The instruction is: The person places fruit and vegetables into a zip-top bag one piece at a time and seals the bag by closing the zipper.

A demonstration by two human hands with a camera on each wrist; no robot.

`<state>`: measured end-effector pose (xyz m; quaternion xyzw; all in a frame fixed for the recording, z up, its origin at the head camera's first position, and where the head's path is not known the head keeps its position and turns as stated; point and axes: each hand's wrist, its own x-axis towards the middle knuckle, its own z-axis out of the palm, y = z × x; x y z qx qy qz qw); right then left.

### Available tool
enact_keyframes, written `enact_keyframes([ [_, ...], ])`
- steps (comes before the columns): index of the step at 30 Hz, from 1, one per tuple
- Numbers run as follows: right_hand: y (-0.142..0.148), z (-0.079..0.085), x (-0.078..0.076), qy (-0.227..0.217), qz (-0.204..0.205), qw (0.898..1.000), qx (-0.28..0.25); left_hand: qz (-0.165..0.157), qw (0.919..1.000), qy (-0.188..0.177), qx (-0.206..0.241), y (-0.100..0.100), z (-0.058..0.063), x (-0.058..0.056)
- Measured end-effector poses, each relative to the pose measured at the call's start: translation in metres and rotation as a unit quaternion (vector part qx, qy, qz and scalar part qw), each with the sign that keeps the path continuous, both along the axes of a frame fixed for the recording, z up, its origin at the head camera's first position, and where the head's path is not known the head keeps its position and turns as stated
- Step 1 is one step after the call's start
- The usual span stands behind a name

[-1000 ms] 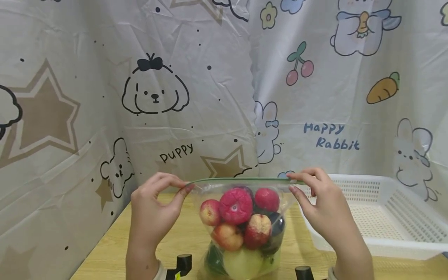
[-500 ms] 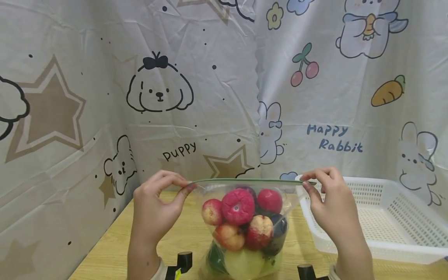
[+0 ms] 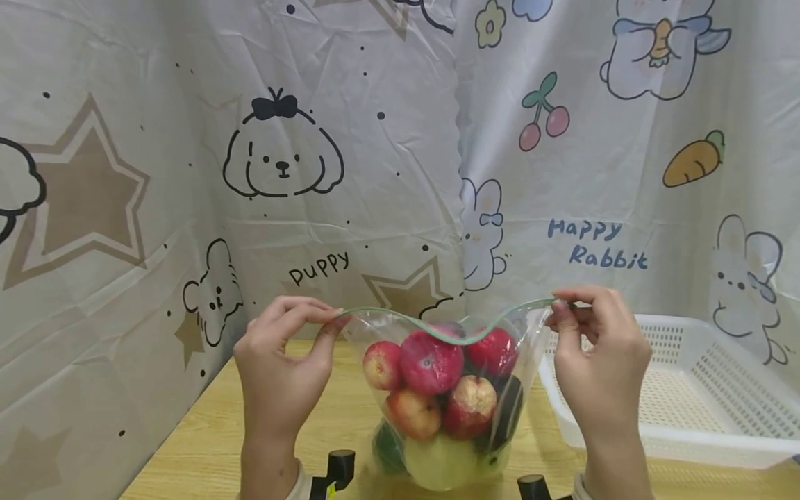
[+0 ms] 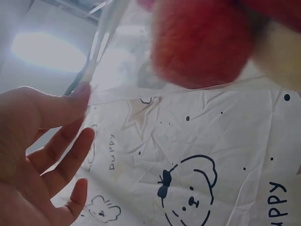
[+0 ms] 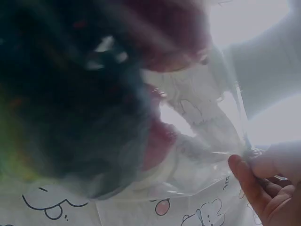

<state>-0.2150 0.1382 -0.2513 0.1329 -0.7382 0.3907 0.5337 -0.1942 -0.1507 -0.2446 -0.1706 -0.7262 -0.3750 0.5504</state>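
A clear zip bag [image 3: 451,430] with a green top strip is in the middle of the head view. Red and orange-yellow fruits [image 3: 432,362], a pale yellow-green rounded item [image 3: 440,460] and dark items fill it. My left hand [image 3: 289,361] pinches its top left corner between thumb and fingers. At the top right corner, my right hand [image 3: 596,347] pinches the strip's end. Between them the strip dips in a curve. The left wrist view shows thumb and forefinger [image 4: 77,101] at the bag's edge. Whether the bag's bottom touches the table cannot be told.
A white perforated plastic basket [image 3: 671,444] stands on the wood-grain table [image 3: 200,444], right of the bag and partly behind my right hand. A printed cloth [image 3: 387,173] hangs at the back and along the left side.
My right hand has moved right along the strip to the corner. The strip, nearly straight before, now sags in the middle. Both corners and the bag sit slightly higher in view.
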Motion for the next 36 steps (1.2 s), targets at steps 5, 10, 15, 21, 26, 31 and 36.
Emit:
enact_keyframes([
  [5,-0.003,0.003,-0.001,-0.026,0.005,1.000,0.009,0.000,0.9995,-0.033,-0.002,-0.007,0.003,0.003],
  [10,0.001,-0.001,-0.006,-0.096,0.003,0.994,0.052,-0.007,0.9895,-0.139,-0.040,-0.019,-0.002,0.000],
  [15,0.016,-0.004,-0.006,-0.173,0.028,0.979,0.104,-0.034,0.9718,-0.220,-0.077,-0.027,-0.007,-0.002],
  [21,0.036,-0.006,-0.002,-0.342,0.057,0.916,0.200,-0.135,0.9213,-0.332,-0.151,-0.020,-0.012,-0.002],
  [26,0.043,-0.015,0.000,-0.419,0.100,0.867,0.248,-0.182,0.8790,-0.387,-0.212,-0.012,-0.016,-0.001],
  [31,0.039,-0.020,-0.003,-0.407,0.172,0.848,0.293,-0.192,0.8585,-0.405,-0.249,-0.008,-0.021,-0.006],
  [36,0.021,-0.023,-0.014,-0.362,0.189,0.859,0.308,-0.168,0.8778,-0.396,-0.211,-0.005,-0.029,-0.018],
])
